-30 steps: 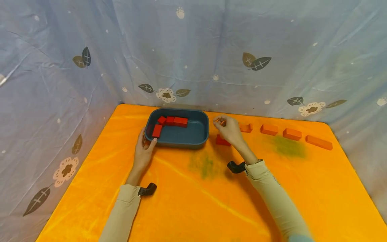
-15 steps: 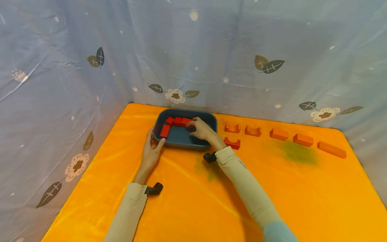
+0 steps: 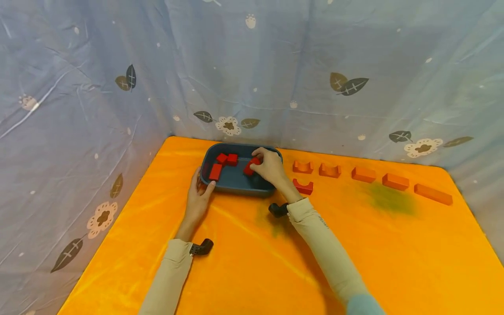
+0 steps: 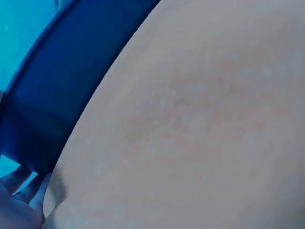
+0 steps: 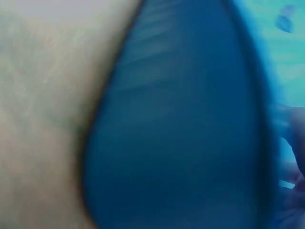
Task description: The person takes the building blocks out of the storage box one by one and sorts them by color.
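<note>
A dark blue rectangular tub (image 3: 244,191) sits on the orange-covered table, shown in the head view. My left hand (image 3: 198,199) grips its left end, thumb at the front corner, fingers around the outer side. Inside the tub, my right hand (image 3: 271,168) pinches a red block (image 3: 249,168), partly hidden by the fingers and tilted. At the tub's left lie a red block (image 3: 215,172) and two small red cubes (image 3: 232,159). The left wrist view has the tub wall (image 4: 57,71) with fingertips at lower left; the right wrist view is blurred, with the tub (image 5: 176,119) filling its middle.
Right of the tub stand a red arch block (image 3: 302,187) and two orange arch blocks (image 3: 330,170). Further right, several orange rectangular blocks (image 3: 395,182) form a row. A patterned grey-blue curtain (image 3: 252,78) hangs behind and at both sides.
My right hand has let go of an orange arch block beside the tub and moved left into it. It has taken a red block and drawn it rightward from the cubes. The left hand stays.
</note>
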Available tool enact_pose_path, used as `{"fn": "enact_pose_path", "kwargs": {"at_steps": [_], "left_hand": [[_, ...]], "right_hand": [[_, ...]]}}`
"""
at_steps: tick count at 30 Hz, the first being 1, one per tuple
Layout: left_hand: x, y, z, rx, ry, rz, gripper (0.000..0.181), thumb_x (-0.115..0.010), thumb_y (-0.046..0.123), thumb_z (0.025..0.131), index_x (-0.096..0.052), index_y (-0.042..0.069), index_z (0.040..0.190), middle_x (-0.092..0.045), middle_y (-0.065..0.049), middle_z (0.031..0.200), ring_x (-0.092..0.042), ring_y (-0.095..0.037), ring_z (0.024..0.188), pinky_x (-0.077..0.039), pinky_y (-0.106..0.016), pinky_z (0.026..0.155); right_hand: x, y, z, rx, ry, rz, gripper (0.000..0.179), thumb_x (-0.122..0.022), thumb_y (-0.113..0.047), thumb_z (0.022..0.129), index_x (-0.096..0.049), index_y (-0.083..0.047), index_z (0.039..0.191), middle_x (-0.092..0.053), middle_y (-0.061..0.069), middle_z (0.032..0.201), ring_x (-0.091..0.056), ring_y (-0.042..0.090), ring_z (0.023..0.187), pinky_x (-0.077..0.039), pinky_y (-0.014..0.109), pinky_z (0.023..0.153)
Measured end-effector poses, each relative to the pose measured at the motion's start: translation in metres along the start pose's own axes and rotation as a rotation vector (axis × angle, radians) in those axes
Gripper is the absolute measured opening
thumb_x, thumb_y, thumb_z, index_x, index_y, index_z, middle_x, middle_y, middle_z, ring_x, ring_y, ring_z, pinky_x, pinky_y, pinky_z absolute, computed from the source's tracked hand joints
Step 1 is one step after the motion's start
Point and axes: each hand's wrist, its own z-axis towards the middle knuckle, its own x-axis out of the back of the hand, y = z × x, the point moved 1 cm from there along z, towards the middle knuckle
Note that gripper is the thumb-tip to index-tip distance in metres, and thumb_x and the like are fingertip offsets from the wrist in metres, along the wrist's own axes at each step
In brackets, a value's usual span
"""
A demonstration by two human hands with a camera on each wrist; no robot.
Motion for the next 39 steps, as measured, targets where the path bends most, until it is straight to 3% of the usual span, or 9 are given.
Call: {"fn": "enact_pose_path", "kwargs": {"at_steps": [4,8,12,16,19,21,26,32,39], "left_hand": [[0.0,0.0,-0.001,0.012,0.009,0.006,0.074,-0.059,0.025,0.099,-0.016,0.016,0.158,-0.02,-0.009,0.161,-0.024,-0.026,0.146,-0.027,-0.047,0.116],[0.002,-0.008,0.001,-0.01,0.032,0.034,0.073,-0.059,0.027,0.1,-0.017,0.016,0.158,-0.022,-0.007,0.16,-0.025,-0.025,0.145,-0.029,-0.048,0.115],[0.004,-0.003,0.0,-0.004,0.03,0.028,0.072,-0.058,0.023,0.1,-0.017,0.014,0.158,-0.023,-0.01,0.16,-0.027,-0.028,0.144,-0.029,-0.049,0.114],[0.004,0.012,-0.005,0.009,0.013,0.006,0.072,-0.058,0.017,0.1,-0.016,0.01,0.158,-0.022,-0.015,0.16,-0.026,-0.033,0.144,-0.027,-0.051,0.114],[0.005,0.02,-0.007,0.007,0.009,-0.001,0.072,-0.058,0.015,0.099,-0.016,0.007,0.157,-0.021,-0.017,0.16,-0.025,-0.035,0.144,-0.027,-0.053,0.114],[0.005,0.018,-0.007,0.003,0.011,0.0,0.073,-0.059,0.015,0.099,-0.015,0.007,0.157,-0.021,-0.017,0.16,-0.025,-0.035,0.144,-0.027,-0.053,0.114],[0.003,0.0,0.001,-0.019,0.016,0.03,0.074,-0.059,0.022,0.1,-0.014,0.013,0.158,-0.021,-0.011,0.161,-0.026,-0.03,0.145,-0.027,-0.05,0.115],[0.0,-0.008,0.005,-0.036,0.028,0.04,0.074,-0.059,0.026,0.099,-0.016,0.013,0.158,-0.024,-0.007,0.16,-0.027,-0.025,0.144,-0.027,-0.047,0.115],[-0.005,-0.008,0.004,-0.025,0.027,0.023,0.073,-0.058,0.024,0.1,-0.016,0.012,0.158,-0.023,-0.007,0.16,-0.026,-0.024,0.145,-0.026,-0.046,0.116]], "right_hand": [[0.02,0.01,-0.016,-0.084,0.071,0.234,0.037,-0.072,-0.012,0.085,-0.068,-0.003,0.121,-0.066,0.017,0.105,-0.064,0.03,0.091,-0.056,0.04,0.082],[0.041,0.023,-0.032,-0.166,0.079,0.399,0.034,-0.07,-0.013,0.089,-0.069,-0.004,0.122,-0.068,0.019,0.108,-0.07,0.033,0.087,-0.057,0.043,0.08],[0.065,0.036,-0.046,-0.252,0.086,0.469,0.034,-0.071,-0.018,0.09,-0.07,-0.004,0.12,-0.07,0.022,0.108,-0.071,0.032,0.087,-0.055,0.046,0.084],[0.089,0.048,-0.06,-0.309,0.085,0.548,0.037,-0.069,-0.018,0.093,-0.066,0.002,0.124,-0.065,0.024,0.117,-0.072,0.023,0.086,-0.053,0.045,0.089],[0.106,0.06,-0.073,-0.326,0.087,0.587,0.04,-0.065,-0.016,0.095,-0.061,0.007,0.128,-0.063,0.019,0.119,-0.071,0.014,0.084,-0.052,0.04,0.091],[0.118,0.072,-0.084,-0.338,0.101,0.606,0.042,-0.064,-0.015,0.096,-0.058,0.01,0.129,-0.067,0.01,0.11,-0.071,0.009,0.082,-0.053,0.037,0.089],[0.141,0.11,-0.115,-0.408,0.126,0.619,0.05,-0.061,-0.015,0.098,-0.049,0.018,0.133,-0.068,-0.014,0.086,-0.068,0.004,0.076,-0.056,0.026,0.08],[0.146,0.143,-0.141,-0.541,0.049,0.637,0.056,-0.056,-0.015,0.1,-0.037,0.022,0.138,-0.065,-0.006,0.09,-0.069,0.003,0.079,-0.056,0.027,0.081],[0.151,0.145,-0.145,-0.554,0.052,0.293,0.05,-0.062,-0.025,0.097,-0.056,0.015,0.127,-0.066,-0.001,0.083,-0.063,0.006,0.068,-0.056,0.021,0.066]]}}
